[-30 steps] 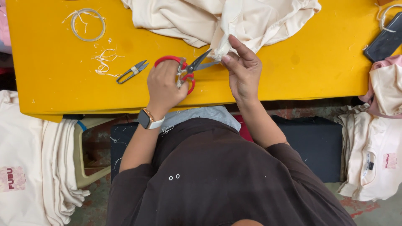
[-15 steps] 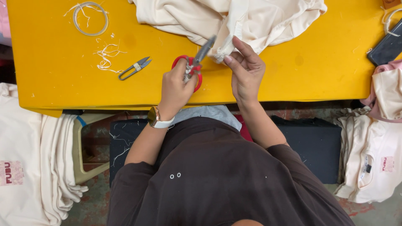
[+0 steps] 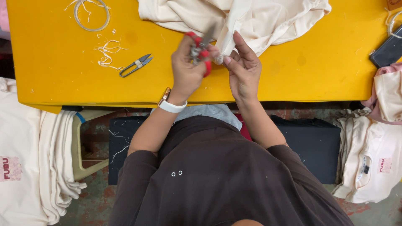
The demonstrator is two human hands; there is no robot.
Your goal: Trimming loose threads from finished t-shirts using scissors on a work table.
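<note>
A yellow table carries the work. A heap of cream fabric lies across its far middle. Small metal thread snips rest on the bare top to the left, near a scatter of pale thread trimmings. A loop of whitish cord lies at the far left. A dark flat object sits at the right edge.

Both forearms reach forward from the body and converge over the near edge; the left hand is curled shut, knuckles up, a white-banded watch on its wrist. The right hand sits just right of it, fingers extended far, thumb and forefinger pinched together
</note>
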